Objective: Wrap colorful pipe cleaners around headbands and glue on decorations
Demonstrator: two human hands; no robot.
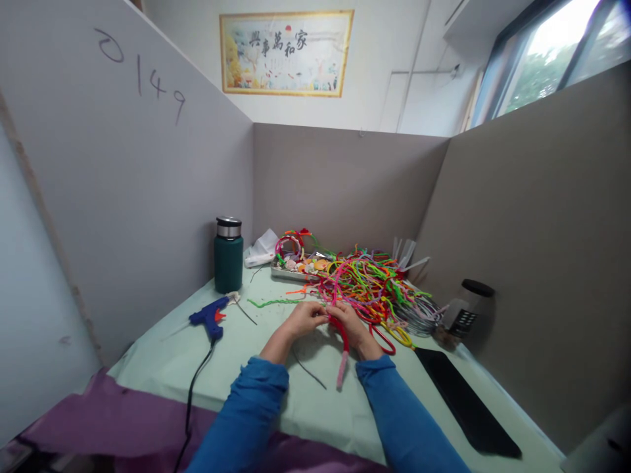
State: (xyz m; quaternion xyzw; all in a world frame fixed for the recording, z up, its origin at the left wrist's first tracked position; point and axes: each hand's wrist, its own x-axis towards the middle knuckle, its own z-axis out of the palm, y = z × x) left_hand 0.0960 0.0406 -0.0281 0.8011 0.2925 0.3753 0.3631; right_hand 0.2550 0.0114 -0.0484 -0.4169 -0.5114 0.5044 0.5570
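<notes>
- Soft stuff right in the middle: a fuzzy strip [344,343], red above and paler pink at its tip, curved down between two hands over the smooth, pale green tablecloth [167,361].
- And those hands were close together: the left hand [306,319] had its fingertips pinched at the strip's upper end, while the right hand [348,323] gripped it from the other side.
- Just beyond, what a tangle! Fuzzy stems [365,282] in pink, green, yellow and orange lay heaped, with silvery grey stems [414,312] fanned out at the right.
- A thin dark wire [309,369] lay slack near the left wrist; a hard blue glue gun [211,318] rested farther left, and a flat black slab [466,401] lay at the right.
- Tough to see: the fingers covered the exact spot of their pinch. The glue gun's cord [191,394] ran out of view at the bottom, as did both blue sleeves [251,407].
- Over to the containers: a shallow metal tray [296,275] held small roundish pieces [308,265], white and orange among them. A clear jar [456,322] wore a dark lid, its brownish contents blurred. The dark green bottle [229,263] was capped, its inside out of sight.
</notes>
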